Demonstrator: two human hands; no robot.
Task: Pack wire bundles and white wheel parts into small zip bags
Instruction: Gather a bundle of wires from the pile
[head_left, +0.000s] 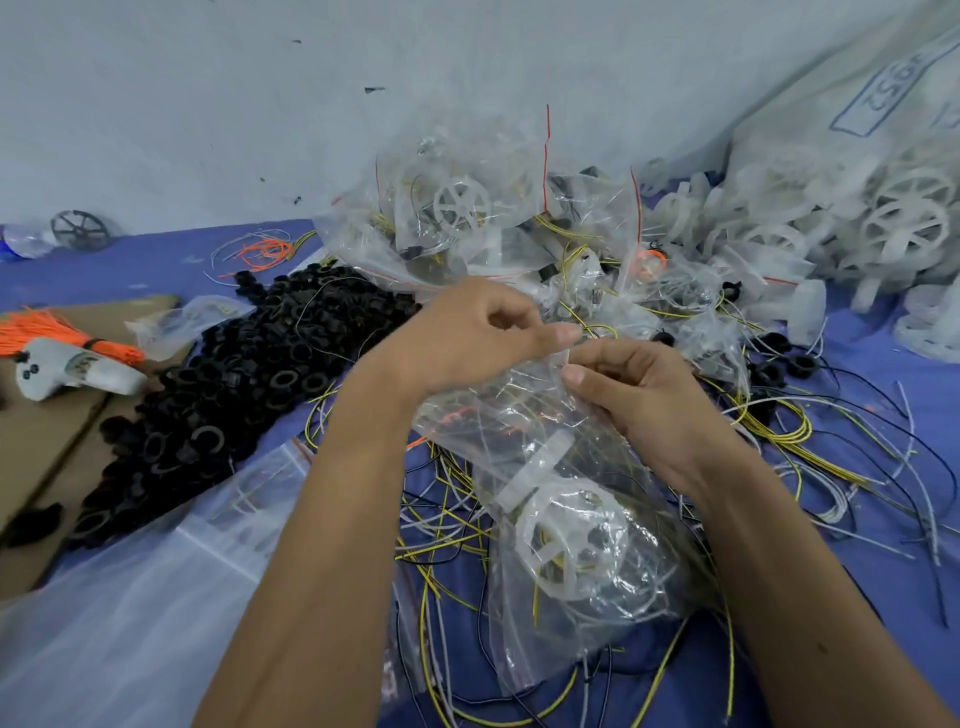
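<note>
A blue sheet (857, 597) is carrying loose wires (779, 431), with black rings (249, 379) heaped at the left and filled bags (467, 218) piling up at the far side. At centre, near you, your left hand (467, 338) and right hand (639, 395) are pinching the mouth of a clear zip bag (597, 613), fingers clamped on its top edge. A white wheel part (566, 540) is sitting inside it.

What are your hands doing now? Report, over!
Left hand and right hand pinch the bag top. White wheel and wires inside. Loose wires underneath, nothing blocking.
</note>
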